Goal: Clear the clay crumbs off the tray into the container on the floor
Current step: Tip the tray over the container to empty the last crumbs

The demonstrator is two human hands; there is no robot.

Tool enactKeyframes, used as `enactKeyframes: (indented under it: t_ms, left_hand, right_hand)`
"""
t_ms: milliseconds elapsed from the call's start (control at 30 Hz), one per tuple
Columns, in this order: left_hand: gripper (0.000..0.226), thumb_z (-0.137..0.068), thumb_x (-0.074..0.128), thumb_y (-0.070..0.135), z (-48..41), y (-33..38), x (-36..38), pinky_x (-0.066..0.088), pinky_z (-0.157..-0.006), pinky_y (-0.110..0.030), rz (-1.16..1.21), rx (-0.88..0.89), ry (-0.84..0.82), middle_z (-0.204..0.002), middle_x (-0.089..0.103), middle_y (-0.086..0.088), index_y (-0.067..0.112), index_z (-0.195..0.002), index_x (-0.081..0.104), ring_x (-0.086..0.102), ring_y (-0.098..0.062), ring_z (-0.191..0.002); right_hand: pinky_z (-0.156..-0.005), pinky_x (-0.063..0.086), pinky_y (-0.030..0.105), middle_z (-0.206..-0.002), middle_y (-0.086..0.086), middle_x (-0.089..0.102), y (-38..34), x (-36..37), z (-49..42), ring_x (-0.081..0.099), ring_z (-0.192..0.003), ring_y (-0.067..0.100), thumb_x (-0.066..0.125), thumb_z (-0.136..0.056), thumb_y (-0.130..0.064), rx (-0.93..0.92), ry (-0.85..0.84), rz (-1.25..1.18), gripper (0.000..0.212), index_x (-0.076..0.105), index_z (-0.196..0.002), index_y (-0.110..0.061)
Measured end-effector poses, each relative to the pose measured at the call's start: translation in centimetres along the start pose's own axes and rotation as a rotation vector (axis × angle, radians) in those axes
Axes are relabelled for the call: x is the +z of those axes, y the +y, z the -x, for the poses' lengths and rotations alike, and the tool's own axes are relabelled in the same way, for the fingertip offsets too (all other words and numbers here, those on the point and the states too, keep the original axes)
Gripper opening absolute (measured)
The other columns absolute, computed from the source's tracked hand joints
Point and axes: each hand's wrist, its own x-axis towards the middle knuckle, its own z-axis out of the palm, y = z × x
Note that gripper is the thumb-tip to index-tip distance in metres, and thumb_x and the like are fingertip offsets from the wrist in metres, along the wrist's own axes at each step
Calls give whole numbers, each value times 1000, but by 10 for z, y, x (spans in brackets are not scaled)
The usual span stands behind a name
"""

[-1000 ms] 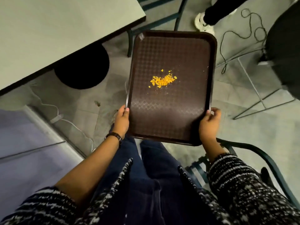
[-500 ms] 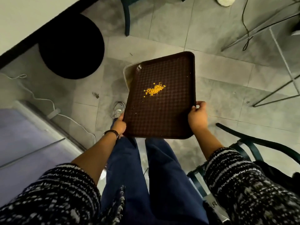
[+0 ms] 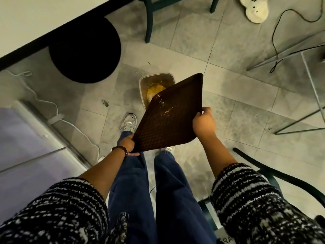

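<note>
Black round stool (image 3: 84, 50) and white cable (image 3: 58, 110) off to the left, shoe (image 3: 129, 121) planted just below the container (image 3: 154, 81). Left hand (image 3: 127, 144) clamped on the tray (image 3: 167, 115), tilted with its far corner over the container on the floor, yellow crumbs (image 3: 154, 91) piled inside, a few specks clinging to the tray. Right hand (image 3: 204, 123) gripping the tray's right edge, wire chair legs (image 3: 299, 124) well clear on the right.

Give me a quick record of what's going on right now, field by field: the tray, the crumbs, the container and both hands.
tray: brown tray, tilted, one corner lowered over the container
crumbs: a few yellow clay crumbs on the tray, near the lowered corner
container: clear container on the floor, yellow clay inside, partly covered by the tray
left hand: left hand grips the tray's near corner
right hand: right hand grips the tray's right edge
step: tipping crumbs out, not finished
</note>
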Motion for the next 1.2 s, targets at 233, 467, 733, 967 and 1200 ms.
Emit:
enactKeyframes:
  t_ms: [233,467,733,967,1200]
  left_hand:
    - [43,-93,38,2,1,-6,12,54,-67,-37,237,-21,70,-136,49,-16,11,-135,43,54,-36,-116]
    - [32,-95,44,16,-30,-9,13,54,-53,-49,422,-245,-122,-133,49,-13,12,-126,50,48,-43,-117]
    - [36,-98,28,12,5,7,36,52,-65,-51,559,-223,-128,-132,49,-12,13,-131,45,45,-40,-125]
    - [17,-92,41,0,95,41,3,57,-55,-36,432,-79,-27,-103,56,-10,6,-88,56,53,-36,-110]
    - [17,-87,54,2,236,72,-53,56,-47,-25,246,232,-44,-86,61,-6,16,-81,58,64,-16,-62]
  right_hand:
    - [-81,48,40,-120,16,61,-19,15,19,61,-101,36,32,-95,-12,-152,126,48,42,38,-137,-14]
    - [-78,43,36,-122,18,57,-46,27,-26,57,-108,40,33,-89,-5,-155,-45,219,47,39,-135,-12]
    - [-79,43,36,-122,18,58,-73,10,-36,57,-109,37,35,-90,-6,-203,-68,403,42,43,-131,-10]
    - [-92,44,42,-127,20,56,-56,-64,-8,53,-114,39,36,-93,-4,-69,-84,286,38,48,-129,-3]
    - [-90,46,45,-106,21,60,-35,-171,93,58,-101,38,37,-96,-3,-50,-16,6,35,55,-125,-1]
